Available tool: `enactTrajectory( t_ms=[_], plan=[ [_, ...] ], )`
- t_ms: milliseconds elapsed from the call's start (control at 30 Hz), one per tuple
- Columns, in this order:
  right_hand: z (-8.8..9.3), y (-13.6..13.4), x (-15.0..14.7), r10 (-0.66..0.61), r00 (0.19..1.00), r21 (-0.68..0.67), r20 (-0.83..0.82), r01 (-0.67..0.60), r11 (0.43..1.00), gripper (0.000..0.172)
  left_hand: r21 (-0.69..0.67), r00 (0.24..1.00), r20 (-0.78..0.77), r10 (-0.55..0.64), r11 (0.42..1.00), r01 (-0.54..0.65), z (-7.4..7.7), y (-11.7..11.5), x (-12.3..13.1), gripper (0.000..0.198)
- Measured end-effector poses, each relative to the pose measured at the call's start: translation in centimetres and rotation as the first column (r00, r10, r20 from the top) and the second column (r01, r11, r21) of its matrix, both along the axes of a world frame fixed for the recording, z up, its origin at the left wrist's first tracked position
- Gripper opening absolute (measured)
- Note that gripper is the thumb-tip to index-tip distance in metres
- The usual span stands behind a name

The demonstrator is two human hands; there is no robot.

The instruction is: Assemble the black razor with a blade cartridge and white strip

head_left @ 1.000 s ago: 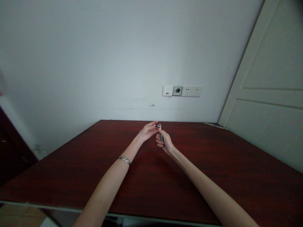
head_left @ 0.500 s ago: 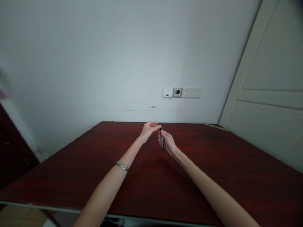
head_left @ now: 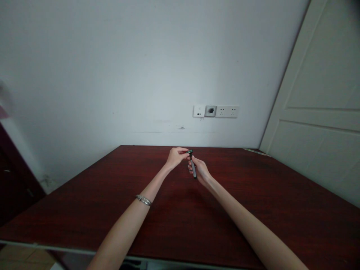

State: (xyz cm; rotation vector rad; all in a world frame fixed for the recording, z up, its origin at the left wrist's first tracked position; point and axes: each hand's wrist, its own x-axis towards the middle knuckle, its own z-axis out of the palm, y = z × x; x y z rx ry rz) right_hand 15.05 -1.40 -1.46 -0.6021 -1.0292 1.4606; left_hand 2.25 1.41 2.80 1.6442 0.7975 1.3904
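Both my arms reach out over a dark red wooden table (head_left: pixel 84 210). My right hand (head_left: pixel 200 170) is closed round the handle of a razor (head_left: pixel 192 168), a slim dark and grey tool held nearly upright above the far middle of the table. My left hand (head_left: pixel 176 156) pinches the razor's small dark green head at its top end with fingertips together. A silver bracelet (head_left: pixel 143 200) sits on my left wrist.
A white wall stands right behind the table, with a strip of sockets (head_left: pixel 215 111) above it. A white panelled door (head_left: pixel 323 112) runs along the right side. Dark furniture (head_left: pixel 14 180) stands at the left edge. A thin pale strip (head_left: pixel 256 151) lies at the table's far right corner.
My left hand went from open fingers beside the razor's top to a pinch on its head. The razor's handle has tilted slightly, and a green head now shows at its top.
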Motion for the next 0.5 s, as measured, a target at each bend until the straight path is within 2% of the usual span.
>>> enactTrajectory(
  t_ms=[200,500],
  plan=[
    [0.0,0.0,0.2,0.026,1.0,-0.005,0.002,-0.026,1.0,0.029,0.037,0.995,-0.062,-0.075,0.996,0.077,0.0,0.4,-0.9,0.016],
    [0.2,0.0,0.2,0.015,1.0,-0.02,0.022,-0.014,1.0,0.031,0.067,0.987,-0.145,-0.076,0.994,0.087,-0.2,1.1,-1.6,0.019]
  ],
)
